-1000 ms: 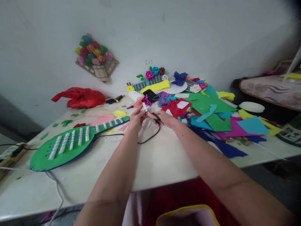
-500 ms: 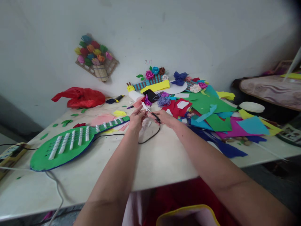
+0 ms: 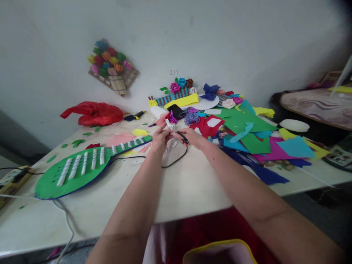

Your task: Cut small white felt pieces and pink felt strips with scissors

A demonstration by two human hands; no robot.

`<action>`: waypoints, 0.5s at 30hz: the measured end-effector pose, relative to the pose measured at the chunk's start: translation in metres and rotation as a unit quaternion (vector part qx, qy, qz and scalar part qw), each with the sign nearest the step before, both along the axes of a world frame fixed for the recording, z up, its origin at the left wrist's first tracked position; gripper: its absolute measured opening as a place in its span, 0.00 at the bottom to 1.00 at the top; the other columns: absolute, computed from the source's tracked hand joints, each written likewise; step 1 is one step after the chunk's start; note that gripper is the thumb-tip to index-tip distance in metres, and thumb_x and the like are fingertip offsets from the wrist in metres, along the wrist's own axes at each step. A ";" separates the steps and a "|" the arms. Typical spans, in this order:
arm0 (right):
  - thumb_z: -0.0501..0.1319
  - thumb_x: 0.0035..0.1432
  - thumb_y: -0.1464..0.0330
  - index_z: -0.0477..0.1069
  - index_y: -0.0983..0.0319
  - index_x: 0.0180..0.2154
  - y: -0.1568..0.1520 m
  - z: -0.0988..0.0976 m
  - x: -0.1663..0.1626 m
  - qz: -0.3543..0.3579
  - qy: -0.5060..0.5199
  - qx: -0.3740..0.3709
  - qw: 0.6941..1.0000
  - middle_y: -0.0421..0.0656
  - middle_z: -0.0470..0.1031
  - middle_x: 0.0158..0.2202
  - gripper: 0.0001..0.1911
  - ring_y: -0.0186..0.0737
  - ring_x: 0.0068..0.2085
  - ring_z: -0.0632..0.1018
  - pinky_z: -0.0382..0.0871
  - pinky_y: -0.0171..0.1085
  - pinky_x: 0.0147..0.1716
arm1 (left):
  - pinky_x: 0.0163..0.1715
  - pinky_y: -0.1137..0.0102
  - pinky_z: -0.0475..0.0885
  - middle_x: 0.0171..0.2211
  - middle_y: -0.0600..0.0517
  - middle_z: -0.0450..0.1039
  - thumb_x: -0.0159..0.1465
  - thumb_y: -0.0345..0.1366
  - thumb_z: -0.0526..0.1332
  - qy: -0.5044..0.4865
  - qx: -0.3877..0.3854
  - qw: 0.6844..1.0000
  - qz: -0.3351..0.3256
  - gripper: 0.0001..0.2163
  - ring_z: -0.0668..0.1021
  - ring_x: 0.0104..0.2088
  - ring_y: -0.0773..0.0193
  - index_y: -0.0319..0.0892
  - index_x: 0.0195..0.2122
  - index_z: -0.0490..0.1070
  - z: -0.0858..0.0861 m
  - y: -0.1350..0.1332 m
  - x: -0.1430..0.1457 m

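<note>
The right hand [image 3: 194,138] grips scissors [image 3: 182,138] by their dark handles, the blades angled away toward the left hand [image 3: 161,138], whose fingers pinch a small, narrow piece of white paper [image 3: 168,123] at the blades; both are too small to tell how far the blades part. A black cord [image 3: 176,162] loops just nearer than the hands. Between the forearms, pale table [image 3: 192,190] surface runs back to its near edge, giving open room. Left of the hands lies a green guitar [image 3: 76,181] with white strips, its neck tip near the left hand; right of them, colored sheets [image 3: 244,119] crowd the table. On the wall [image 3: 233,44] beyond, reddish handwriting [image 3: 174,72] appears to read 217.
</note>
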State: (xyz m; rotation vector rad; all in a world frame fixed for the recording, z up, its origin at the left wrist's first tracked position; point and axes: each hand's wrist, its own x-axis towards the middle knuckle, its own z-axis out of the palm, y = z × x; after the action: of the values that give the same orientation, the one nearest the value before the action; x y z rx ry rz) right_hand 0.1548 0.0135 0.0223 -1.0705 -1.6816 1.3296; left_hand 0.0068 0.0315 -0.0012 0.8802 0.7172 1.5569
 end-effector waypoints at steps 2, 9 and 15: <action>0.64 0.47 0.60 0.70 0.64 0.29 -0.001 0.002 0.000 0.002 -0.005 -0.007 1.000 0.34 0.61 0.16 0.14 0.25 0.16 0.62 0.56 0.26 0.14 | 0.28 0.72 0.71 0.21 0.54 0.73 0.48 0.29 0.67 -0.006 0.003 1.000 0.004 0.28 0.75 0.22 0.69 0.36 0.52 0.66 -0.001 0.001 0.001; 0.63 0.47 0.59 0.69 0.64 0.29 -0.002 0.004 0.000 -0.003 -0.018 -0.012 1.000 0.34 0.61 0.16 0.14 0.25 0.16 0.62 0.56 0.26 0.13 | 0.28 0.73 0.71 0.22 0.54 0.74 0.47 0.27 0.66 -0.013 0.009 1.000 0.003 0.27 0.75 0.23 0.69 0.36 0.51 0.67 -0.003 0.003 0.000; 0.65 0.46 0.58 0.68 0.64 0.28 -0.002 0.002 -0.001 0.001 0.001 -0.007 1.000 0.33 0.60 0.15 0.15 0.25 0.17 0.61 0.56 0.26 0.14 | 0.27 0.73 0.71 0.21 0.54 0.73 0.48 0.28 0.66 -0.011 0.011 1.000 0.002 0.26 0.75 0.22 0.70 0.36 0.50 0.67 -0.003 0.002 -0.001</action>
State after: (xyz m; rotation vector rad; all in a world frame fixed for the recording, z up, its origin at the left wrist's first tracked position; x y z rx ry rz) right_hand 0.1536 0.0117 0.0239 -1.0756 -1.6758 1.3447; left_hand 0.0060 0.0338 -0.0046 0.8778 0.6876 1.5783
